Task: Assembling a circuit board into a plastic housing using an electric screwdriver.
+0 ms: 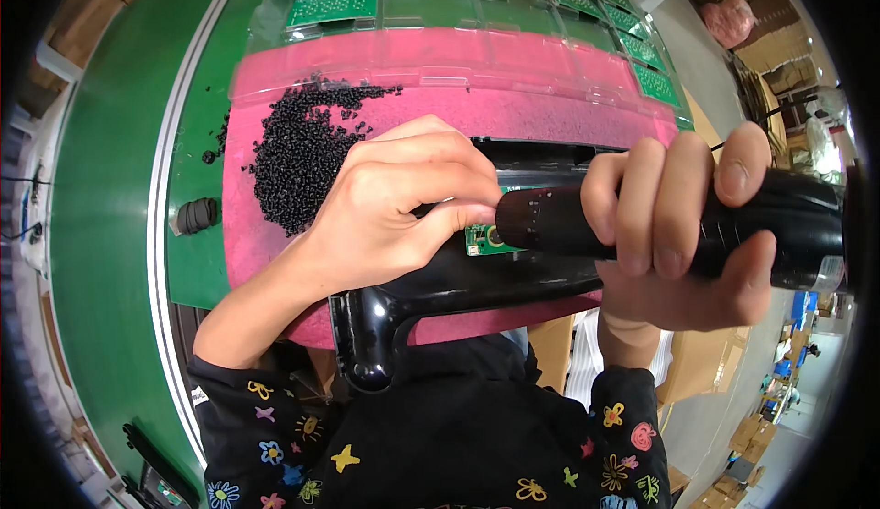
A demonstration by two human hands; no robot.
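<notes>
My right hand point(683, 225) grips a thick black electric screwdriver point(587, 220) that lies across the view, its tip pointing left at a small green circuit board point(481, 239). My left hand point(403, 202) pinches at the tool's tip over that board, fingers bunched; what sits between the fingertips is hidden. The board rests in a black fixture point(440, 289) on a pink mat point(550, 115). A heap of small black screws point(298, 156) lies on the mat just left of my left hand.
Clear plastic trays point(477, 5) holding several green circuit boards fill the far side. A green conveyor belt point(110, 179) runs along the left. A black round part point(195, 216) sits at the mat's left edge. Cardboard boxes point(733, 417) stand at lower right.
</notes>
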